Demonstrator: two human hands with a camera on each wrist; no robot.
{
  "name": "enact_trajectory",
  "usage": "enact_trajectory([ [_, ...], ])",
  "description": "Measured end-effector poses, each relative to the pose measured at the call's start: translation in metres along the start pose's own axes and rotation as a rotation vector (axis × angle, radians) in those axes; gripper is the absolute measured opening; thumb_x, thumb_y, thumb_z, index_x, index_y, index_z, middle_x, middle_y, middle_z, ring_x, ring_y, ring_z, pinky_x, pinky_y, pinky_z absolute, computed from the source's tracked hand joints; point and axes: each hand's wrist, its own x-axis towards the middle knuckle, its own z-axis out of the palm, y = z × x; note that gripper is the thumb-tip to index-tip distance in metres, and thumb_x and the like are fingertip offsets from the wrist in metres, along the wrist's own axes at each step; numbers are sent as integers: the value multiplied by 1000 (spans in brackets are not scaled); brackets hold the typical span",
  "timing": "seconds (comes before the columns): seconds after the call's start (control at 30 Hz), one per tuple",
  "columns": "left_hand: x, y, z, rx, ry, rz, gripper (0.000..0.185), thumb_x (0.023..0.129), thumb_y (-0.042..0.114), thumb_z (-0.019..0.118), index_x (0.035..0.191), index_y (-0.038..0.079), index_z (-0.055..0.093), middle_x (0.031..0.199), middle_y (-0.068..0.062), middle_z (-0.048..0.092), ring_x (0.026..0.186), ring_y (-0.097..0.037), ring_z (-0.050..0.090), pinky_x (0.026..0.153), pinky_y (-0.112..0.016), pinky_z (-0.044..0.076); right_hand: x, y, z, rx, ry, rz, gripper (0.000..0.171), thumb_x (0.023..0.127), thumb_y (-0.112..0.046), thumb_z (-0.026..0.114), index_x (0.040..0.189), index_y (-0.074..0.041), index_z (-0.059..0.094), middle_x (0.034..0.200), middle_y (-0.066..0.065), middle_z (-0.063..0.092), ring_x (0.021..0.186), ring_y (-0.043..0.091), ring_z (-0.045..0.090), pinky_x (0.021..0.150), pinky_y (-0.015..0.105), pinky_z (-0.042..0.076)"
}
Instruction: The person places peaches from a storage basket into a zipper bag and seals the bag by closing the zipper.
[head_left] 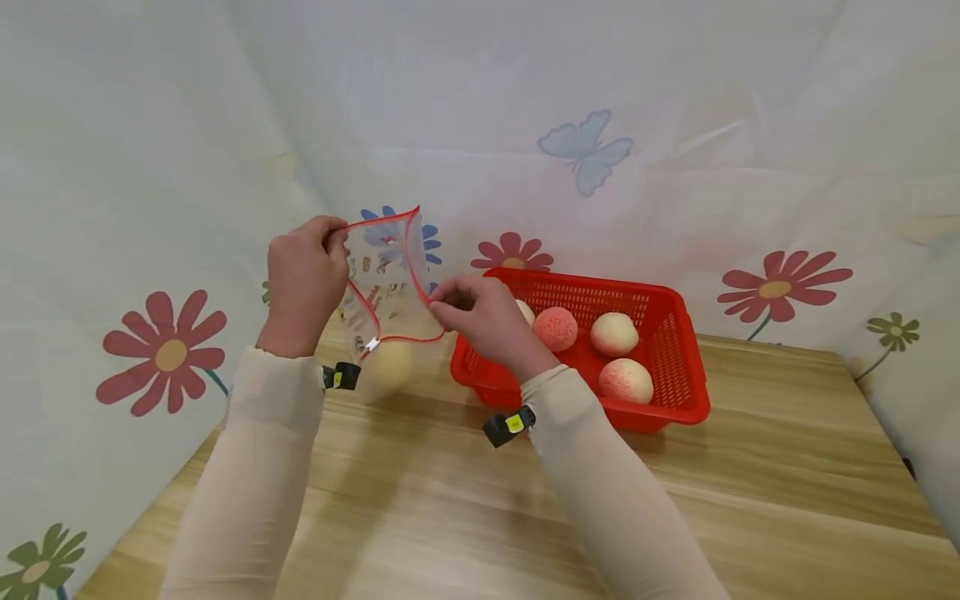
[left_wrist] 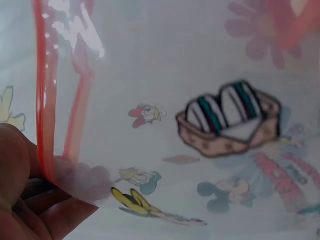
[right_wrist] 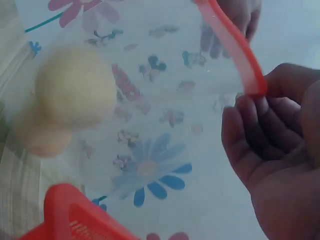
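Observation:
A clear printed zip bag [head_left: 386, 287] with a red zip edge hangs between both hands, its mouth spread wide. My left hand [head_left: 309, 271] pinches the zip edge on the left, fingers and thumb on the film in the left wrist view. At the opposite side, my right hand [head_left: 491, 321] pinches the red edge [right_wrist: 250, 75] between thumb and fingertips. A white slider [head_left: 372, 343] sits at the near corner of the zip. Low in the bag, a pale peach-like ball [right_wrist: 75, 85] shows through the film, with a second pinkish round shape [right_wrist: 47, 140] below it.
Right of the bag, a red perforated plastic basket [head_left: 693, 392] stands on the wooden table [head_left: 442, 517]. Several pink and cream peach-like balls [head_left: 626, 382] lie in it, one partly behind my right hand. A flower-printed white sheet [head_left: 465, 100] rises behind and beside the table.

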Motion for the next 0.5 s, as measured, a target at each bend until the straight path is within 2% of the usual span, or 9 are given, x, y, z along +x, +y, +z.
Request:
enact_trajectory([
  [0.1, 3, 3, -2, 11, 10, -6, 30, 100, 16, 47, 113, -3, 67, 99, -23, 72, 86, -38, 68, 78, -50, 57, 0, 6, -8, 10, 124, 76, 14, 90, -25, 67, 103, -19, 69, 97, 2, 67, 88, 21, 60, 78, 31, 58],
  [0.2, 3, 3, 0, 28, -20, 7, 30, 100, 14, 47, 112, -4, 67, 99, -23, 72, 85, -38, 68, 76, -50, 57, 1, 14, -14, -16, 216, 188, 15, 90, -25, 68, 103, -19, 67, 98, 0, 66, 90, 20, 57, 75, 29, 57],
  [0.3, 2, 2, 3, 45, -46, 34, 29, 99, 12, 47, 110, -5, 67, 98, -24, 72, 80, -38, 68, 73, -50, 56, -1, 18, -14, -73, 183, 211, 15, 89, -27, 68, 102, -19, 66, 97, -1, 66, 89, 22, 57, 72, 28, 57],
  [0.4, 1, 0, 3, 48, -40, 35, 29, 99, 11, 46, 110, -5, 68, 98, -24, 72, 78, -38, 68, 71, -50, 55, -3, 15, -11, -128, 141, 147, 14, 89, -27, 67, 100, -19, 66, 93, -2, 67, 85, 22, 58, 69, 27, 56],
  [0.5, 0, 1, -3, 43, -57, 4, 29, 100, 13, 47, 112, -4, 67, 100, -24, 71, 81, -38, 68, 72, -50, 56, -6, 8, -9, -201, 121, 95, 12, 88, -24, 67, 100, -19, 66, 89, -4, 67, 81, 21, 59, 66, 27, 56],
])
